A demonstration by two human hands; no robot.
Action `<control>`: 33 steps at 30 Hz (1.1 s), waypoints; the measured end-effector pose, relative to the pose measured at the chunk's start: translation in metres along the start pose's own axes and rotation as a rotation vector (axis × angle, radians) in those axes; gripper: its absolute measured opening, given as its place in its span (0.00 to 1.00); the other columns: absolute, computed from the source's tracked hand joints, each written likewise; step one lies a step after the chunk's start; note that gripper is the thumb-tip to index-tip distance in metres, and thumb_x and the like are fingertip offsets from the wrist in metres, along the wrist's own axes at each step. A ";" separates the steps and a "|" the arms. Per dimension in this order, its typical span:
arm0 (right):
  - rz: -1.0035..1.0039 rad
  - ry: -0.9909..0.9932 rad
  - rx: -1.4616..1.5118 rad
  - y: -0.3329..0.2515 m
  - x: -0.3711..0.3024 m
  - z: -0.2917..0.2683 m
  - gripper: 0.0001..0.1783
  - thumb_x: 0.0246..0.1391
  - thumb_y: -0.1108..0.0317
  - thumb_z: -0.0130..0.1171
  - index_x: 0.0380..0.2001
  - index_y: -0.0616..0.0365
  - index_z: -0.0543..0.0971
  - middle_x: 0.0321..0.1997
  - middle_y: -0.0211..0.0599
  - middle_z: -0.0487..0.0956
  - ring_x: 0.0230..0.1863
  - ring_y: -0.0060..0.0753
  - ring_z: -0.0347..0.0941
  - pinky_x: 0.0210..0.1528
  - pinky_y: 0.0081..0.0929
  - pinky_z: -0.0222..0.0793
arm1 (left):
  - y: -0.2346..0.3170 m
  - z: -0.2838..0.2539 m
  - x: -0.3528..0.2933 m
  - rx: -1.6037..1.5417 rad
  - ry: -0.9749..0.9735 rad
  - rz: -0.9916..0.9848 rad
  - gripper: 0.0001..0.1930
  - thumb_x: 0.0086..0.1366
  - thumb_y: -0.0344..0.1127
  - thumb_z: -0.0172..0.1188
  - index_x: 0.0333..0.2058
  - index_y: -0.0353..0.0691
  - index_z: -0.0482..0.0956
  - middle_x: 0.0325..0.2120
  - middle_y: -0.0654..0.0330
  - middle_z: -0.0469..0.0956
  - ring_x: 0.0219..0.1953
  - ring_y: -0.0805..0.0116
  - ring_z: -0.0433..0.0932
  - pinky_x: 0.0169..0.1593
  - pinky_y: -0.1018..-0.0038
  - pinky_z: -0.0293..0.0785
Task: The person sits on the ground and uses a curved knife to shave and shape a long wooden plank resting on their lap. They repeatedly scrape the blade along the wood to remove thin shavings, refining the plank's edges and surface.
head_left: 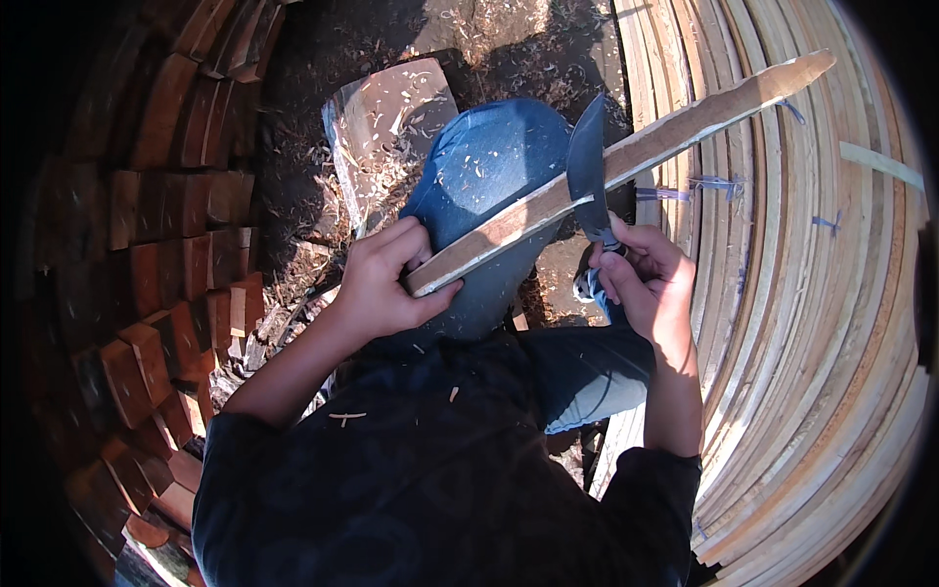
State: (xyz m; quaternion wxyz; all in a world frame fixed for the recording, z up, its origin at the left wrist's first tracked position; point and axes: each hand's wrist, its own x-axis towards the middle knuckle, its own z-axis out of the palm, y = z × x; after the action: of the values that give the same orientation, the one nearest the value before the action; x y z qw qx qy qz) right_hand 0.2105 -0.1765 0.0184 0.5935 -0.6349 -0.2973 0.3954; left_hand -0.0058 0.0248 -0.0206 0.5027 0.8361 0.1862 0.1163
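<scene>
My left hand [383, 279] grips the near end of a long wooden slat [665, 137] that runs up and to the right, its far tip cut to a point. In my right hand [648, 279] is the handle of a broad dark blade [587, 161], whose edge rests across the slat near its middle. The slat lies over my raised knee in blue trousers [489, 166].
A big bundle of pale bent slats [812, 323] fills the right side, tied with blue string. Stacked reddish wood blocks [166, 245] line the left. Wood shavings cover the dark ground [323, 127], and a shiny curved sheet [386, 127] lies beyond my knee.
</scene>
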 end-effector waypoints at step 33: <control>-0.046 0.079 -0.162 0.000 -0.023 0.009 0.19 0.54 0.81 0.61 0.50 0.60 0.78 0.30 0.33 0.80 0.23 0.11 0.68 0.26 0.12 0.63 | 0.005 -0.001 -0.005 0.035 0.024 -0.035 0.19 0.43 0.31 0.72 0.20 0.38 0.65 0.19 0.60 0.65 0.20 0.67 0.68 0.26 0.73 0.64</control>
State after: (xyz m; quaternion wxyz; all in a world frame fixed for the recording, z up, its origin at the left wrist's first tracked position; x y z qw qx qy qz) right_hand 0.1911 -0.1912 0.0223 0.5605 -0.6886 -0.3194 0.3311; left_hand -0.0101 0.0213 -0.0160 0.4876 0.8400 0.2086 0.1141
